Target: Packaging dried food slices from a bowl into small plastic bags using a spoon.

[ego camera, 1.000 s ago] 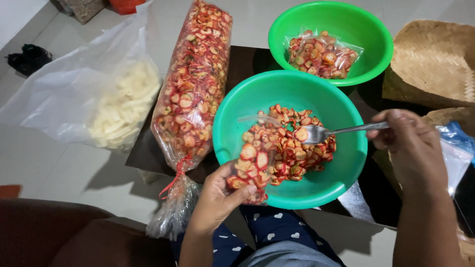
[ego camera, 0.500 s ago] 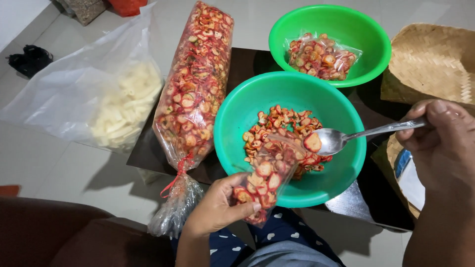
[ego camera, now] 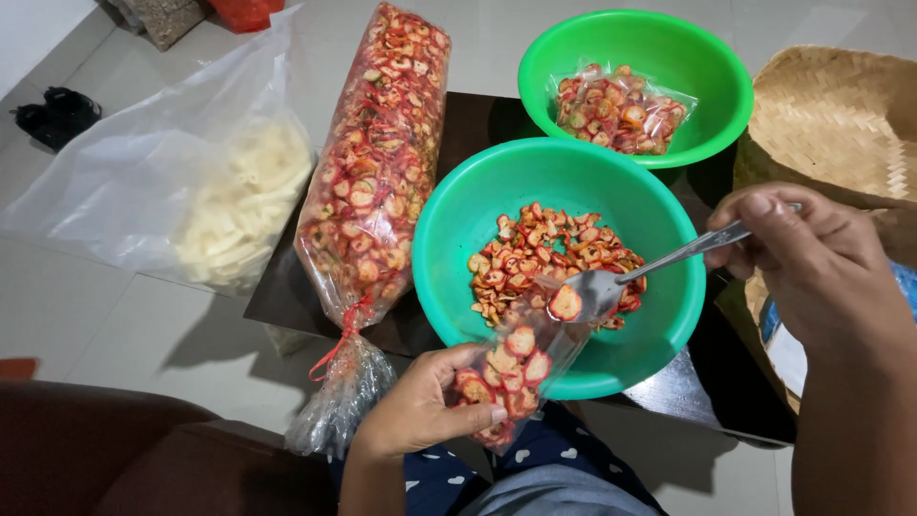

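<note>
Steel spoon [ego camera: 611, 282], pinched in the right hand [ego camera: 812, 258], tipped a red chip into the small clear bag [ego camera: 516, 368] gripped by the left hand [ego camera: 420, 406]. That bag sat roughly half full over the near green bowl [ego camera: 458, 220], where plenty of chips [ego camera: 544, 253] remained; one filled packet [ego camera: 616, 110] already lay in the far bowl [ego camera: 707, 57].

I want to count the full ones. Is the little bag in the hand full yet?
Not full. The little bag in the left hand holds chips only low down; its open top is clear, and the spoon tips one in.
</note>
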